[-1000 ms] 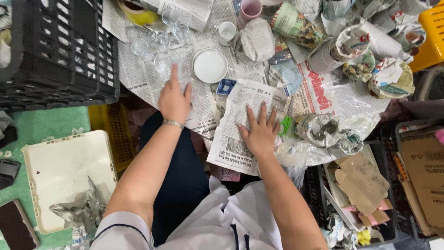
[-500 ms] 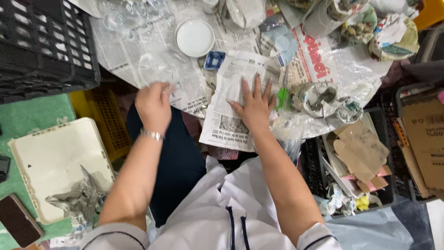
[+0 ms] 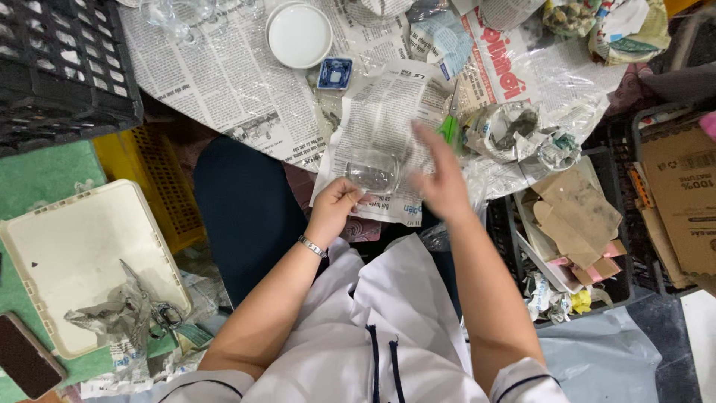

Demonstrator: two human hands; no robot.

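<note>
My left hand (image 3: 333, 204) grips a small clear drinking glass (image 3: 374, 172) lying on its side over a sheet of newspaper (image 3: 388, 104) at the near edge of the paper-covered table. My right hand (image 3: 440, 177) hovers just right of the glass, fingers spread and blurred with motion, holding nothing. A bracelet sits on my left wrist.
A white round lid (image 3: 299, 34) and a small blue square dish (image 3: 335, 73) lie on the newspapers farther away. A black crate (image 3: 60, 67) stands at left, a cream tray (image 3: 74, 261) with crumpled paper below it, a bin of cardboard scraps (image 3: 574, 224) at right.
My left hand came in from the left newspapers and took hold of a clear glass. My right hand lifted off the newspaper sheet and now hovers beside the glass.
</note>
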